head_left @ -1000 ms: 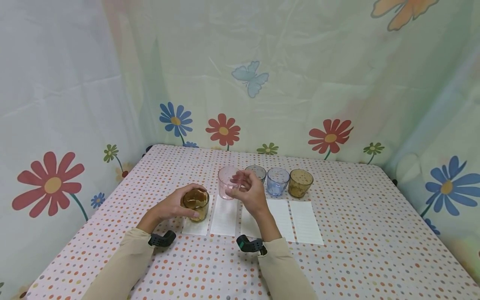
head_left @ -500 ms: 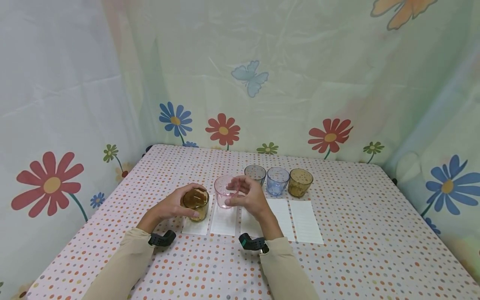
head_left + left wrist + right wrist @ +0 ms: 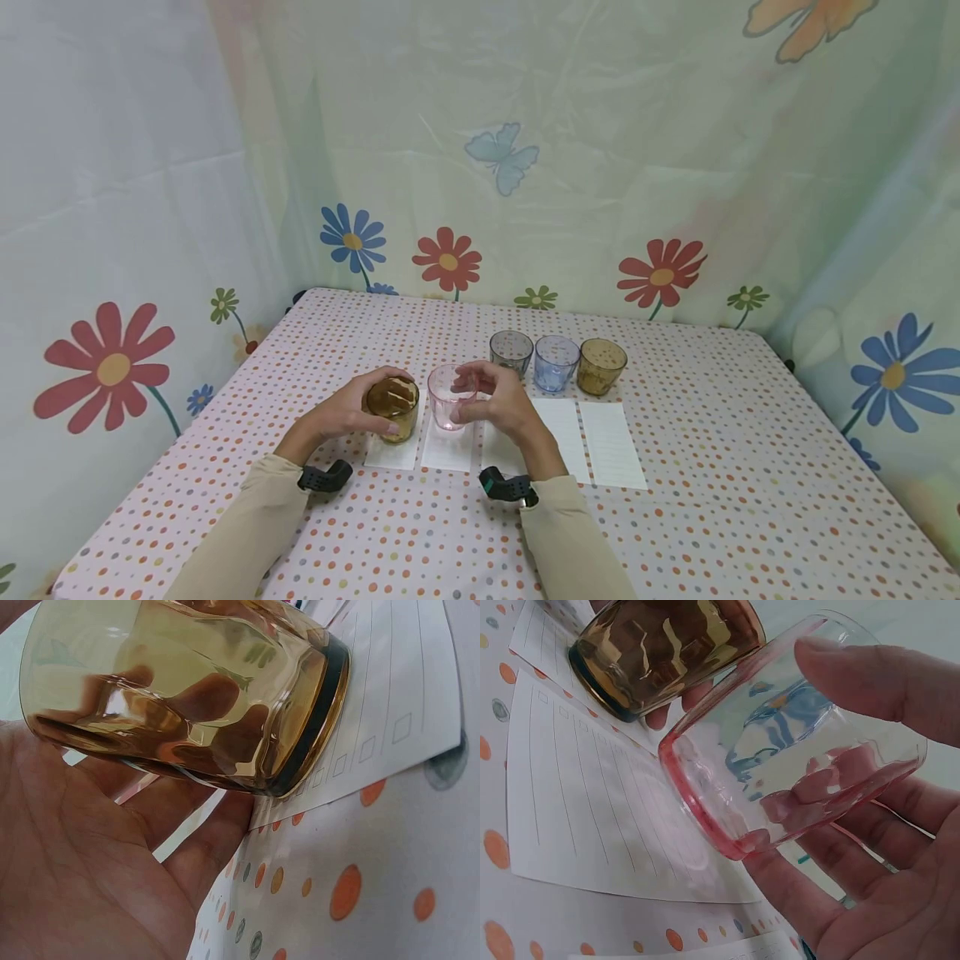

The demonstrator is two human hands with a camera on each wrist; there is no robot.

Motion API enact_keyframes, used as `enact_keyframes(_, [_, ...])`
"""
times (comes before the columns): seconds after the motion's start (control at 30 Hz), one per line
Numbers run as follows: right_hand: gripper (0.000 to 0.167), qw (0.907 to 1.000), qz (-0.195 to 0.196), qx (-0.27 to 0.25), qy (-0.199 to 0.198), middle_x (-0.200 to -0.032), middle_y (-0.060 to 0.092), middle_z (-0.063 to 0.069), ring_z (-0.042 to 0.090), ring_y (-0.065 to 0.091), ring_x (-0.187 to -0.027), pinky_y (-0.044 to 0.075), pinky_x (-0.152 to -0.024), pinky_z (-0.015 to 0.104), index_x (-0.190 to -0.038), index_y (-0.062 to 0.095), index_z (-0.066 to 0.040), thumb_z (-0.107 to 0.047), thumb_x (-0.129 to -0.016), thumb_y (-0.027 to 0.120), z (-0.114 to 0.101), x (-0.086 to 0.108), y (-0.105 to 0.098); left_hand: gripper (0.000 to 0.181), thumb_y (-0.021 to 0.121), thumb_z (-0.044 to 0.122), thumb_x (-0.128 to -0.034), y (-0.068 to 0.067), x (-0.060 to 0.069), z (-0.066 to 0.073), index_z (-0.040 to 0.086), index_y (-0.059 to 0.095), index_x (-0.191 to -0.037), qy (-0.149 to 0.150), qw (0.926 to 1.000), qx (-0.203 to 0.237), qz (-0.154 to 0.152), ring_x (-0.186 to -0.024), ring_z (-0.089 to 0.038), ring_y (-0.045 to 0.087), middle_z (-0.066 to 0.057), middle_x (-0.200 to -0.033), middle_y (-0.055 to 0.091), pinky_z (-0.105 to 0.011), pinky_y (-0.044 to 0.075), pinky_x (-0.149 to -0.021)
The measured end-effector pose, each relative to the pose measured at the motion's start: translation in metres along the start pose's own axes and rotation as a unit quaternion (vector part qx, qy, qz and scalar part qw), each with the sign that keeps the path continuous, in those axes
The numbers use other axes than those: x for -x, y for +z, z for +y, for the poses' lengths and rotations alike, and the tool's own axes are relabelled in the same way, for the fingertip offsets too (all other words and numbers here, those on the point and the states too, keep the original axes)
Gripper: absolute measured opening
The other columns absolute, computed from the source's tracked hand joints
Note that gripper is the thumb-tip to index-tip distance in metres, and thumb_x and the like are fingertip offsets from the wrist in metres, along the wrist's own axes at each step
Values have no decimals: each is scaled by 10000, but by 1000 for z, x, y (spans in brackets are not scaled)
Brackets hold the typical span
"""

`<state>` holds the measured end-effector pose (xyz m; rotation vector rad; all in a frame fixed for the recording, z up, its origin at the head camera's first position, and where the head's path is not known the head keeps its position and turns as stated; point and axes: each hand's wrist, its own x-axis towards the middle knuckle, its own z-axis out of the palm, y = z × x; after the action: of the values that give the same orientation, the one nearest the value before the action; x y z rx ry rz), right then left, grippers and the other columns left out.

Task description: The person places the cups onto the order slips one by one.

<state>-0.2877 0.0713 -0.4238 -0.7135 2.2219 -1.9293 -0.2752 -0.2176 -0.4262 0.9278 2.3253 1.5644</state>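
My left hand (image 3: 348,408) clamps its fingers round an amber glass (image 3: 403,424) on the paper slip (image 3: 392,458) nearest the left edge of the table (image 3: 330,337); my right hand (image 3: 506,404) grips a pink glass (image 3: 444,408) over the neighbouring slip (image 3: 447,450). I'm likely placing it; next calls for seating it level.

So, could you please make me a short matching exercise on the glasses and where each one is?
Things:
1. pink glass
2. blue glass
3. grey glass
4. amber glass nearest the person

Places:
A. middle of the back row
B. held in the left hand
C. held in the right hand
D. left end of the back row

Pairs: 1-C, 2-A, 3-D, 4-B
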Motion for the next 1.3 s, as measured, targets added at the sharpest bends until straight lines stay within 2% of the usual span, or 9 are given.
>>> enact_keyframes(0.17, [695, 9997, -199, 81, 101, -1213, 658, 298, 451, 621, -1156, 550, -869, 313, -1316, 569, 73, 13, -681, 845, 0, -1, 0, 702, 806, 144, -809, -1, 0, 2, 68, 484, -1428, 5, 10000, 40, 1, -1241, -365, 562, -174, -1358, 577, -503, 477, -1034])
enact_keyframes(0.47, [703, 9990, -369, 189, 169, -1192, 674, 256, 400, 649, -1115, 569, -844, 307, -1300, 567, 94, 16, -658, 845, 1, -3, 0, 735, 801, 130, -817, -3, -1, 3, -22, 442, -1440, 123, 9999, 76, -35, -1234, -388, 566, -201, -1361, 565, -474, 494, -1021])
enact_keyframes(0.7, [723, 9984, -498, 237, 156, -1210, 655, 273, 401, 640, -1117, 563, -831, 292, -1309, 556, 97, 21, -653, 850, 4, -5, 0, 706, 806, 132, -810, -3, 0, 6, 61, 479, -1431, 22, 10000, 75, 35, -1239, -377, 562, -183, -1363, 569, -496, 481, -1032])
enact_keyframes(0.83, [722, 9979, -572, 250, 150, -1209, 651, 260, 404, 637, -1113, 561, -841, 297, -1313, 543, 96, 24, -664, 851, 5, -6, 0, 708, 810, 136, -808, -3, 1, 6, 60, 479, -1430, -22, 9999, 95, 49, -1244, -374, 558, -182, -1365, 568, -490, 481, -1032])
enact_keyframes(1.13, [710, 9973, -491, 502, 221, -1217, 643, 223, 373, 628, -1138, 525, -881, 313, -1328, 543, 64, -27, -699, 860, 6, -1, 1, 740, 816, 162, -810, -3, -1, 1, 9, 458, -1440, 2, 10000, 38, 3, -1246, -367, 558, -176, -1363, 569, -485, 476, -1037])
enact_keyframes(1.3, [702, 9969, -507, 574, 179, -1199, 651, 230, 340, 641, -1081, 527, -862, 323, -1312, 547, 54, -31, -699, 880, 9, 0, 1, 731, 808, 177, -815, -2, 0, -2, 12, 462, -1437, 7, 10000, 56, -34, -1246, -360, 562, -171, -1359, 578, -488, 472, -1043])
